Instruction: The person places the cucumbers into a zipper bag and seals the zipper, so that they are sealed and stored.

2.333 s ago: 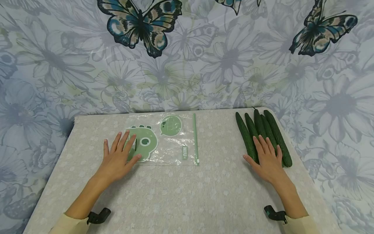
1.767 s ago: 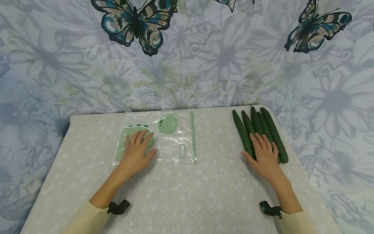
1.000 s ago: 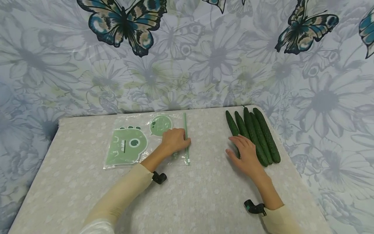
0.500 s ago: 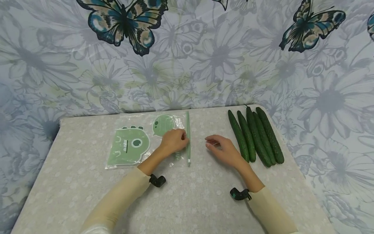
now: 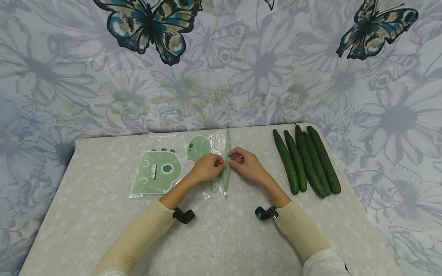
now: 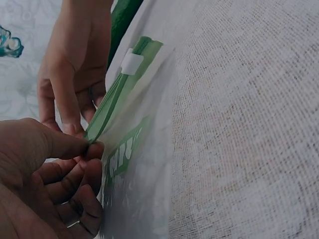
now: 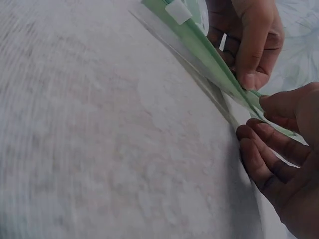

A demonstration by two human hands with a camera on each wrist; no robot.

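Note:
A clear zip bag [image 5: 160, 168] with a green dinosaur print lies flat on the left half of the table, its green zip edge [image 5: 226, 184] raised on the right. My left hand [image 5: 207, 168] pinches that edge near its middle between thumb and forefinger, as the left wrist view shows. From the other side my right hand [image 5: 246, 165] has thumb and fingertips on either side of the same strip, right beside the left hand. A white slider [image 6: 132, 62] sits near the strip's near end. The bag's mouth between my fingertips is partly hidden.
Several dark green cucumbers [image 5: 300, 153] lie side by side at the table's right, beyond my right hand. A pale patterned cloth [image 5: 221, 237] covers the table. Behind it hangs a floral curtain [image 5: 214, 92] with butterfly prints.
My left hand moved right, from the dinosaur print to the zip edge, and took hold of it. My right hand left the cucumbers and came left to the strip, which now stands raised.

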